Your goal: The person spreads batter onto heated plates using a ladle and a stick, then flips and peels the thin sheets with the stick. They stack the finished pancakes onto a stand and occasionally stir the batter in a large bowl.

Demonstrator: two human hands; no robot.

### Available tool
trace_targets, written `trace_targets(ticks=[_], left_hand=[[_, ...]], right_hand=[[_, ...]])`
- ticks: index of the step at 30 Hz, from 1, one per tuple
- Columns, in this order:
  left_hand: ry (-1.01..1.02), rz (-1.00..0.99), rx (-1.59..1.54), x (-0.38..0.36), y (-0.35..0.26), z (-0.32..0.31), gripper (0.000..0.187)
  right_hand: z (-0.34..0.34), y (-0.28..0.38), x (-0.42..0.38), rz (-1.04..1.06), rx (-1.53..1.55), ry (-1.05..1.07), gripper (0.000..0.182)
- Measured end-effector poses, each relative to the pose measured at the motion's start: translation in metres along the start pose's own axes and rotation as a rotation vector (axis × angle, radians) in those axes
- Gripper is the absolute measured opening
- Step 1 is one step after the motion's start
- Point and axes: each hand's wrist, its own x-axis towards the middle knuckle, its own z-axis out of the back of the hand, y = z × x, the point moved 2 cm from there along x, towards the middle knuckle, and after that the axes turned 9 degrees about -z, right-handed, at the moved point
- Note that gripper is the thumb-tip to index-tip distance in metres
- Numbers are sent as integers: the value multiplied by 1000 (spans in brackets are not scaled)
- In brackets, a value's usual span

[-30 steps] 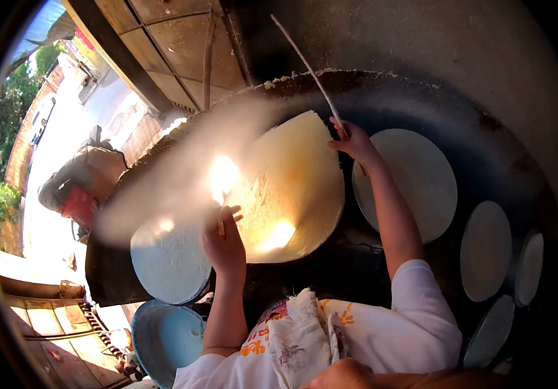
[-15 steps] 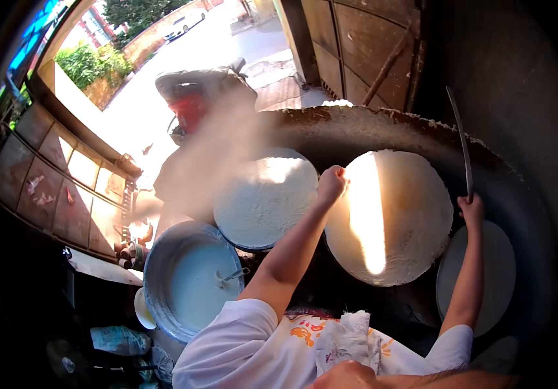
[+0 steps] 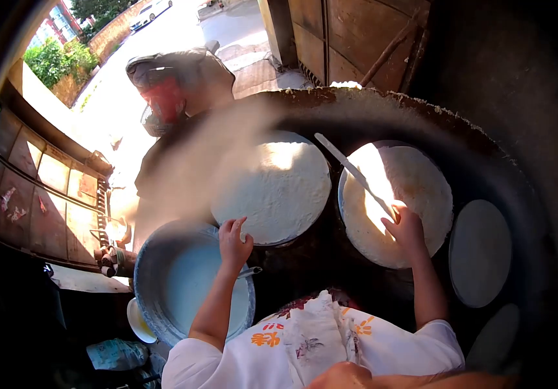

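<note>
My right hand [image 3: 405, 228] grips a long thin spatula [image 3: 353, 172] by its lower end. Its blade slants up and left over the right pancake [image 3: 415, 188], a thin round one on a dark-rimmed griddle plate. Near the lower left edge of a second, paler pancake [image 3: 279, 194], my left hand [image 3: 235, 243] is held with its fingers apart and nothing in them. Below that hand stands a basin [image 3: 144, 285] of white batter, partly covered by my forearm. The handle of a utensil [image 3: 250, 272] pokes out over the basin's right rim.
A curved, crusted rim [image 3: 357, 97] runs behind the griddles. Bare round plates [image 3: 480, 253] sit at the right. Whitish blurred steam [image 3: 207, 162] drifts at the left. Beyond are a covered scooter [image 3: 188, 78] and metal doors [image 3: 58, 162]. A plastic bag [image 3: 117, 354] lies lower left.
My left hand has left the right pancake's edge and moved down and left, its fingers opening. The spatula has swung left in my right hand, over the right pancake. The view has shifted slightly.
</note>
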Motion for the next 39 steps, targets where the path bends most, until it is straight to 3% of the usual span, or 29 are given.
trace_targets(ticks=[1, 2, 4, 6, 8, 11, 13, 17, 21, 23, 24, 26, 29, 32, 36, 39], left_hand=[[-50, 63, -18, 2, -2, 3, 37], [-59, 155, -60, -6, -1, 1, 35], [-128, 301, -134, 7, 5, -9, 32], [-194, 335, -211, 17, -2, -9, 27], [-264, 427, -280, 27, -10, -7, 26], [-300, 483, -257, 22, -3, -1, 26], [-297, 493, -247, 15, 1, 9, 26], [-328, 530, -229, 26, 12, 7, 25], [-340, 509, -132, 32, 31, -2, 27], [-374, 549, -1, 34, 56, 0, 30], [-378, 667, -33, 34, 62, 8, 34], [-271, 798, 23, 23, 80, 8, 40], [-247, 817, -60, 17, 93, -16, 46], [-200, 770, -49, 34, 85, -21, 53], [-172, 776, -31, 38, 93, -30, 57], [-110, 816, -105, 48, 74, -18, 58]], right_hand=[[-3, 28, 20, -3, -101, 149, 29], [-20, 45, 44, 20, 48, 215, 31], [-68, 90, 99, 117, 0, 207, 18], [-129, 113, 163, 395, -124, 138, 13], [-177, 125, 209, 446, -46, 198, 20], [-198, 146, 244, 380, -231, 401, 23], [-192, 147, 239, 336, -209, 498, 15], [-196, 144, 256, 367, -234, 527, 21], [-205, 140, 256, 374, -229, 463, 20], [-200, 146, 248, 374, -232, 469, 21], [-196, 146, 246, 391, -222, 479, 21], [-190, 144, 252, 421, -196, 479, 21], [-198, 141, 251, 397, -175, 424, 20], [-188, 162, 240, 351, -158, 560, 20], [-201, 155, 247, 526, -84, 267, 16], [-183, 174, 233, 475, -115, 308, 16]])
